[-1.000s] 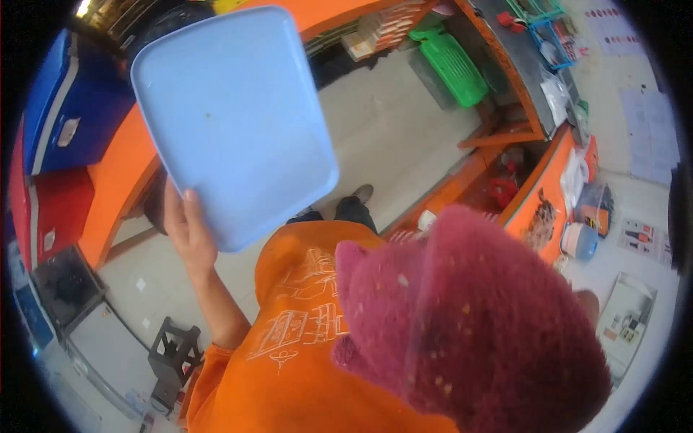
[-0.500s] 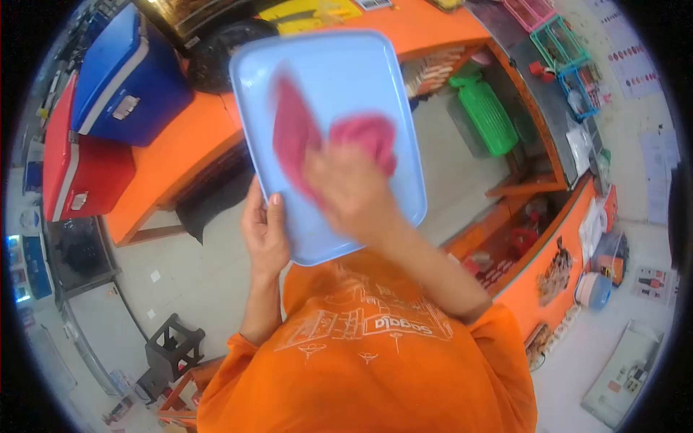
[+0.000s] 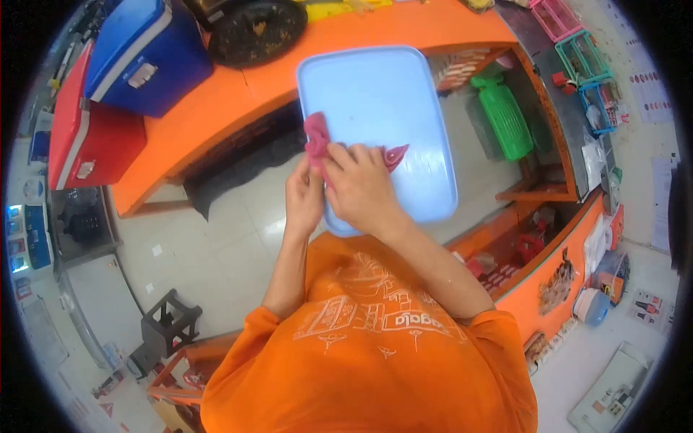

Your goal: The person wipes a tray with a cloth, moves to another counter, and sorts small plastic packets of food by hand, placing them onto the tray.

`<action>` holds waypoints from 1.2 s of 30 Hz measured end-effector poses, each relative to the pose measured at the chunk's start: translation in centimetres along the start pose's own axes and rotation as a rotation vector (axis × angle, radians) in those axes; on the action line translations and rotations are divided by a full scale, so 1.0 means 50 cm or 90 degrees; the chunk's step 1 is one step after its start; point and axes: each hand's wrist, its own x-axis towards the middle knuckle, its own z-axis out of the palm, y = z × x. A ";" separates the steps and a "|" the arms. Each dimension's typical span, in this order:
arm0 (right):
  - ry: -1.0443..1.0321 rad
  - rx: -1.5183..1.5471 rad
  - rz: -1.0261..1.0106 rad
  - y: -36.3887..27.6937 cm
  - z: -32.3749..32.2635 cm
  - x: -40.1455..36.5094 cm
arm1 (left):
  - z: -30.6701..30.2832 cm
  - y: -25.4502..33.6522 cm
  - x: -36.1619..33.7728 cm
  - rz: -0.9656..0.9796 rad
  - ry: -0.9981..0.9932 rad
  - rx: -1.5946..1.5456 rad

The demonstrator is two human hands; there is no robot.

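Note:
A light blue rectangular tray (image 3: 382, 83) is held up in front of my orange shirt. My left hand (image 3: 303, 195) grips its lower left edge, the thumb beside the cloth. My right hand (image 3: 361, 184) is closed on a dark pink cloth (image 3: 315, 133) and presses it at the tray's left rim. One bunch of the cloth sticks up over that rim, and another corner pokes out to the right of my right hand, against the tray's surface. My right palm is hidden.
An orange counter (image 3: 253, 94) curves behind the tray, bearing a blue cooler box (image 3: 151, 65), a red cooler box (image 3: 101, 144) and a round black tray (image 3: 256, 32). A green plastic item (image 3: 505, 115) lies right. A dark stool (image 3: 170, 321) stands lower left.
My right hand has moved left with the cloth, from the tray's middle to its left rim, close to my left hand. The tray has shifted right and a little down in view.

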 end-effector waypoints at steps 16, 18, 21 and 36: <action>0.028 -0.188 0.148 0.280 -0.018 -0.191 | 0.006 -0.086 0.033 -0.115 0.015 0.269; 0.111 -0.162 0.221 0.273 0.010 -0.142 | 0.015 -0.091 0.022 -0.064 0.011 0.309; -0.032 -0.017 0.375 0.193 0.110 -0.149 | 0.028 -0.046 0.021 -0.099 0.013 0.344; 0.063 -0.168 0.089 0.260 0.100 -0.017 | -0.043 0.010 0.020 0.074 -0.091 0.443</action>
